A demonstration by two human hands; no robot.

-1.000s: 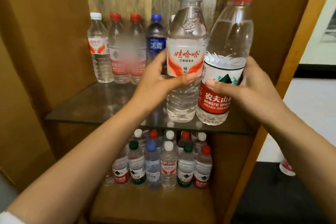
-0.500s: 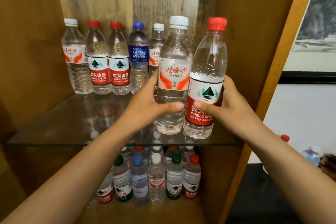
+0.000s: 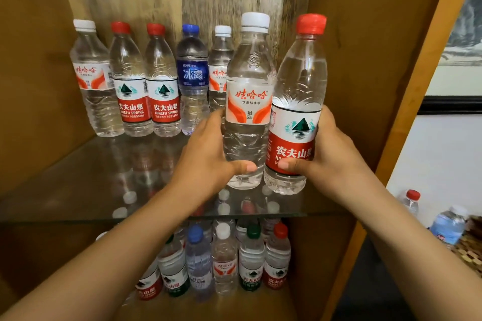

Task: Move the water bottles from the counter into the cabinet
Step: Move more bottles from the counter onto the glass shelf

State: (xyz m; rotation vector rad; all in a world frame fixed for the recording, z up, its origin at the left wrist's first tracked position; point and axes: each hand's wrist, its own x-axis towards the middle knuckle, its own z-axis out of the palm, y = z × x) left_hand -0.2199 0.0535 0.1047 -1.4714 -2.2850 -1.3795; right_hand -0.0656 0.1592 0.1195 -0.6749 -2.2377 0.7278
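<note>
A tall wooden cabinet [image 3: 365,34] with warm brown side walls and a weathered grey back panel fills most of the view, and a clear glass shelf [image 3: 78,185] spans it at mid height. Above the front right part of that shelf two clear plastic water bottles stand upright side by side, touching or nearly so: a white-capped bottle with an orange and white label [image 3: 249,101], gripped low on its body by the left hand [image 3: 206,161] with the thumb across the front, and a red-capped bottle with a red and white mountain label [image 3: 296,112], gripped around its label by the right hand [image 3: 331,154]. Whether their bases rest on the glass or hang just above it cannot be told. Bare glass stretches to the left of the hands, up to the shelf's front edge. Behind, along the back wall, stands a row of five bottles [image 3: 146,81]: white cap, two red caps, one blue-labelled with a blue cap, and another white cap partly hidden behind the held white-capped bottle. Under the glass, a cluster of smaller bottles [image 3: 224,260] crowds the lower wooden shelf. Outside the cabinet, at the far right, stand a small red-capped bottle [image 3: 410,200] and a bluish bottle [image 3: 448,224].
</note>
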